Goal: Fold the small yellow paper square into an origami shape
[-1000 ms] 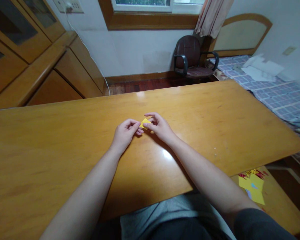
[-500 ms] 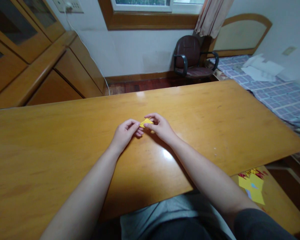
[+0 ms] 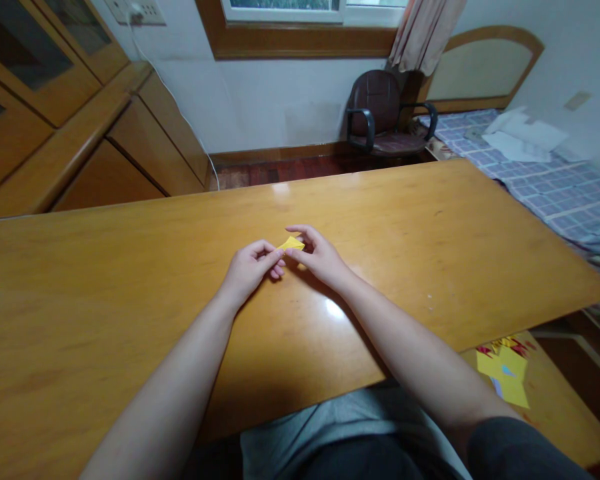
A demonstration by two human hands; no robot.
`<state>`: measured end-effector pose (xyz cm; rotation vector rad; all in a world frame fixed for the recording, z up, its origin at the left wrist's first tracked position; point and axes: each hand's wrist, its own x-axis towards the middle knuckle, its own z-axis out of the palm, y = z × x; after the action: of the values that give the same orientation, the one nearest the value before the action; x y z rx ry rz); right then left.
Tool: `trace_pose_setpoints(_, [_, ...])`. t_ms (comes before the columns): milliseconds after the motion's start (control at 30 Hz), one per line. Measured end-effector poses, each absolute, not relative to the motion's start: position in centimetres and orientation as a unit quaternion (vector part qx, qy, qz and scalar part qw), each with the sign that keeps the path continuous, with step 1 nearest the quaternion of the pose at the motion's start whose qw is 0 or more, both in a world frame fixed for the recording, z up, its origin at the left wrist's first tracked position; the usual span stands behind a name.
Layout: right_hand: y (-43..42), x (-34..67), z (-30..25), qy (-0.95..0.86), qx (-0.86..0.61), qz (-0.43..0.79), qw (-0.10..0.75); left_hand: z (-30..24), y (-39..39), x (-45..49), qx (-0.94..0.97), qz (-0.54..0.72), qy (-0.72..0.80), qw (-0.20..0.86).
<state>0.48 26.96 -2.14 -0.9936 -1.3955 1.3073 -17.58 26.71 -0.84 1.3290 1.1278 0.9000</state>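
A small folded piece of yellow paper (image 3: 291,245) is held just above the middle of a long wooden table (image 3: 130,280). My left hand (image 3: 253,268) pinches its left end with fingers curled. My right hand (image 3: 320,257) pinches its right end between thumb and fingers. The two hands touch over the paper, so most of it is hidden behind the fingertips.
Yellow paper sheets and small coloured folded pieces (image 3: 505,373) lie on a lower wooden surface at the bottom right. A dark office chair (image 3: 380,113) stands beyond the table, a bed with a checked cover (image 3: 555,180) to the right, wooden cabinets (image 3: 55,113) to the left.
The paper piece has turned slightly between the fingertips and looks flatter and narrower now. Both hands stay in the same place on the table.
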Motion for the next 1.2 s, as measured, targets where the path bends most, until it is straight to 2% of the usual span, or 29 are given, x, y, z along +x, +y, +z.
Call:
trace_pose_setpoints(600, [27.08,0.56,-1.89,-0.545,-0.404,0.556,0.48,-0.62,26.83,-17.53,0.546,0.373,0.481,0.576])
trace_pose_setpoints(833, [26.99,0.63,-2.12,-0.584,-0.413,0.522,0.465,-1.0,26.92,-17.55,0.598,0.353,0.484,0.533])
trace_pose_setpoints(1200, [27.05,0.71,-2.02,-0.563,-0.405,0.541,0.476,-1.28,26.88,-17.53,0.61,0.36,0.479,0.518])
